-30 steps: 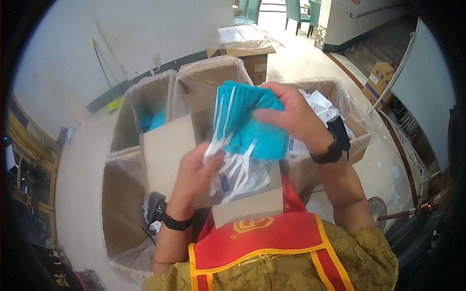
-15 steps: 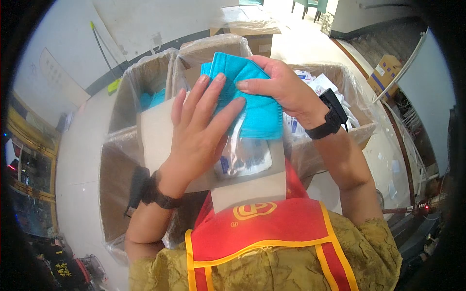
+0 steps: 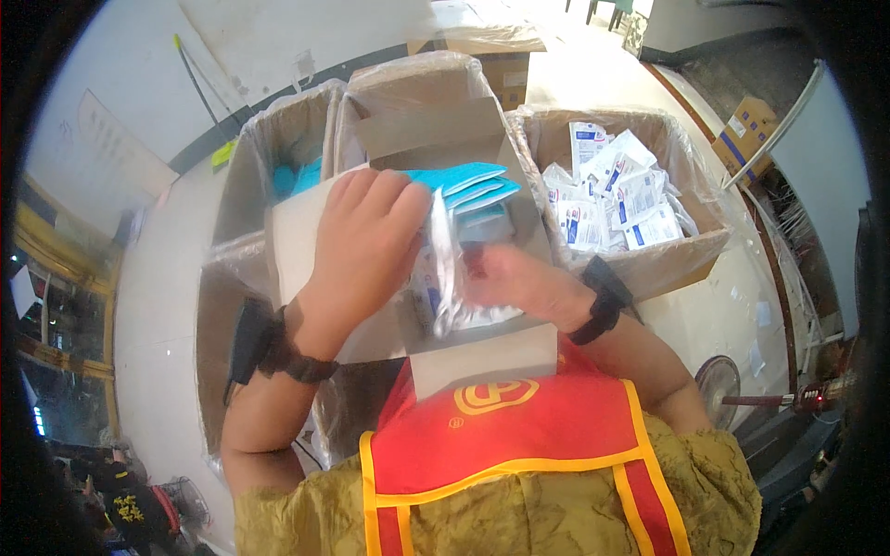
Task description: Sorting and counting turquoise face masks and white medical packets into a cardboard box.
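Note:
A stack of folded blue fabric pieces (image 3: pixel 468 181) with stitched edges sticks out from under my left hand (image 3: pixel 366 236), which is closed on its left end. Just below hangs a silvery-white plastic pouch (image 3: pixel 445 278), its edge upright. My right hand (image 3: pixel 528 283) is at the pouch's right side, fingers bent in against it; they are slightly blurred. Both hands are over an open cardboard box (image 3: pixel 482 357) in front of my red apron. More printed pouches lie under the hands, partly hidden.
At right, a plastic-lined carton (image 3: pixel 640 269) holds several filled white packets (image 3: pixel 616 185). Another lined carton (image 3: pixel 278 139) at the left has blue pieces (image 3: pixel 301 176) inside. A tall lined carton (image 3: pixel 408 83) stands behind. A round fan (image 3: pixel 718 389) is low at the right.
The blue pieces have gone from being spread between both hands to lying lower under my left hand. My right hand has come down to the pouch, which now stands up.

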The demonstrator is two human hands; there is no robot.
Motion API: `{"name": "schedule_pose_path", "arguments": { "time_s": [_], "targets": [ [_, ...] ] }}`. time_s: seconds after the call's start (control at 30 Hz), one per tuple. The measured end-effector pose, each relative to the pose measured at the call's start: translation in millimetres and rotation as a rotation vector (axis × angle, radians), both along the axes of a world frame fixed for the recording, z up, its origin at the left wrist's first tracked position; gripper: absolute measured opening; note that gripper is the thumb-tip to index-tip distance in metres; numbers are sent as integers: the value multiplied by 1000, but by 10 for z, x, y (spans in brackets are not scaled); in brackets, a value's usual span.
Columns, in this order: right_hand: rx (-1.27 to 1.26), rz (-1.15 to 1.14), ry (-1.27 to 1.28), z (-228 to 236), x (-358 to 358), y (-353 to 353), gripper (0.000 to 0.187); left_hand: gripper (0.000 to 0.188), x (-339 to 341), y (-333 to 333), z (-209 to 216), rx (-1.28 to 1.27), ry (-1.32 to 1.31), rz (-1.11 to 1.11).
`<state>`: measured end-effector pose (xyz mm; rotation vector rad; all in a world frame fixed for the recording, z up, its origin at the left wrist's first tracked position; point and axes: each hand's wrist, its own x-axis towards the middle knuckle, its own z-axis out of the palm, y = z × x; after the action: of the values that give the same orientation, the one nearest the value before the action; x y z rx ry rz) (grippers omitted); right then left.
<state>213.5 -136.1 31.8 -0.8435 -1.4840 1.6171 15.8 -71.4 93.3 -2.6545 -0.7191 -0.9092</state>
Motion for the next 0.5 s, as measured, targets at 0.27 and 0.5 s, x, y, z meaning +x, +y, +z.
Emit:
{"name": "schedule_pose_path", "arguments": {
  "time_s": [0.27, 0.5],
  "targets": [
    [683, -83, -711, 581, 276, -105, 19, 40, -112, 65, -109, -299, 31, 32],
    [997, 19, -281, 701, 35, -196, 16, 56, 96, -412, -557, -891, -216, -373]
  ]
}}
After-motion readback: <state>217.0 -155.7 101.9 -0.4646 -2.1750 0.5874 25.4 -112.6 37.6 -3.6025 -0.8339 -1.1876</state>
